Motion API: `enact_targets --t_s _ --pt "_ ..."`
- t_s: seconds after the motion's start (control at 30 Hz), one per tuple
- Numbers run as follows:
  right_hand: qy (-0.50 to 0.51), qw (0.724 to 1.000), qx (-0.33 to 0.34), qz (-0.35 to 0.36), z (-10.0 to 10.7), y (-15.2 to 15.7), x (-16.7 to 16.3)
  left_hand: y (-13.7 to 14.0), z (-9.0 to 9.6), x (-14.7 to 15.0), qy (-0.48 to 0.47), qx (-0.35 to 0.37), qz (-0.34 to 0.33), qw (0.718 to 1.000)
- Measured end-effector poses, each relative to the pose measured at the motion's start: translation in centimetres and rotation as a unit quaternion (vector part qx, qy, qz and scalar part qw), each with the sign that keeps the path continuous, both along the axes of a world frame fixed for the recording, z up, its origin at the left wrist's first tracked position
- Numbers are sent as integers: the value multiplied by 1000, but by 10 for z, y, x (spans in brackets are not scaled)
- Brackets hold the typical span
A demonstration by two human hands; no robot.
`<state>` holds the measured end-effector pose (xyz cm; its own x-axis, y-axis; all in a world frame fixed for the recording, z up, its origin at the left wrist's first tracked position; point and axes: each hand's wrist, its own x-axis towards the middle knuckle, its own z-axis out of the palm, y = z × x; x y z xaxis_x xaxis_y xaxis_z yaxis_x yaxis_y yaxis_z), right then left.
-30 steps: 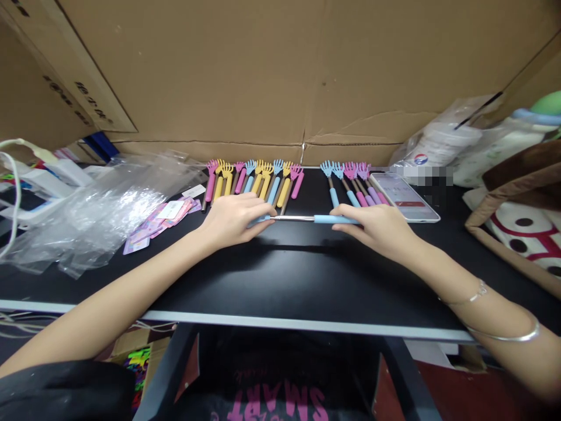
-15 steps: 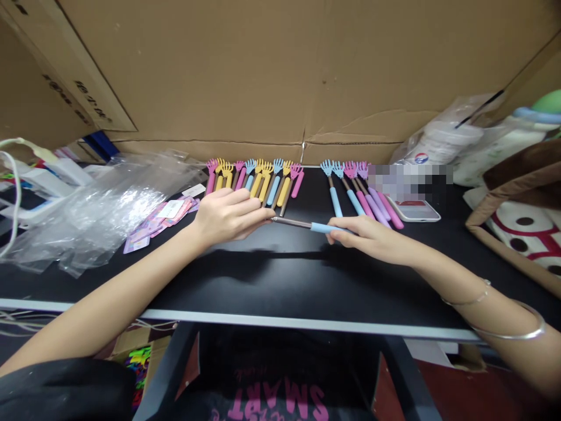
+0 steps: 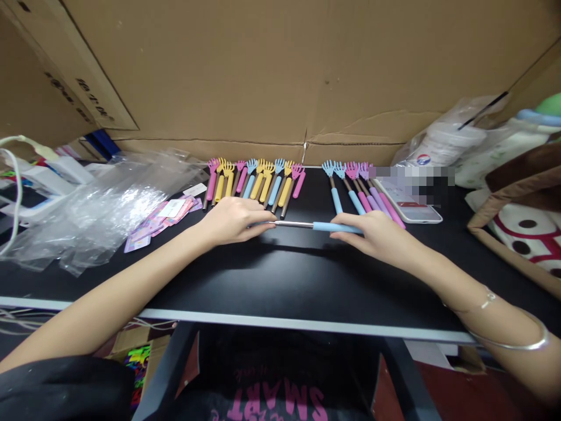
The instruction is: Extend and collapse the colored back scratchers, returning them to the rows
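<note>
1. The left hand was palm-down over the black table; its fingers were closed, with thumb and fingertips gripping the far end of a blue-handled rod. That end was mostly hidden by the hand.
2. The right hand gripped the rod's blue handle between thumb and fingers; the handle's outer end ran into the grasp and out of sight.
3. The rod lay nearly level between the two hands, raised off the tabletop, with its slim metal shaft exposed between handle and left fingertips. A shadow fell on the table below.
4. Behind the left hand: a row of hand-headed scratchers in pink, yellow and blue, heads toward the cardboard wall. The lower ends of some were covered by the hand.
5. Behind the right hand: a smaller group of scratchers, blue, pink and purple, well apart from the row; their handles reached close to the hand.
6. Just beside that group lay a phone, partly masked by pixelation.
7. Left side of table: clear plastic bags, with pink and purple cards near them.
8. Right side: a lidded cup inside a transparent bag.
</note>
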<state>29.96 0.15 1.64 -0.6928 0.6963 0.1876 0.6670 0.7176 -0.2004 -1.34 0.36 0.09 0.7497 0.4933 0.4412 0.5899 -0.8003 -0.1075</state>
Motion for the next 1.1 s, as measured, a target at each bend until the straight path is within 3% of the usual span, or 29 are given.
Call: enact_targets --t_s 0.1,0.23,0.33,0.47,0.6,0.77,0.9,1.1 --pt "-31 989 142 -2 -2 -2 2 0 2 1 -35 -129 -9 991" --pt "-47 975 217 -9 1 -5 4 -2 7 6 -48 -265 -14 963" --pt "-46 969 240 -27 4 -6 4 -4 7 8 -31 -264 5 964" --pt "-44 965 253 -51 5 -6 2 -4 0 9 -36 -147 49 987" --pt "-34 979 192 -58 1 -1 2 -4 -5 10 -41 7 49 998" --pt "-14 999 -13 -43 -1 6 2 -5 -2 9 -6 157 29 987" --pt "19 987 -159 4 0 7 0 -6 2 8 23 203 37 978" --pt "26 984 -175 -20 1 4 -3 -2 5 7 13 208 28 978"
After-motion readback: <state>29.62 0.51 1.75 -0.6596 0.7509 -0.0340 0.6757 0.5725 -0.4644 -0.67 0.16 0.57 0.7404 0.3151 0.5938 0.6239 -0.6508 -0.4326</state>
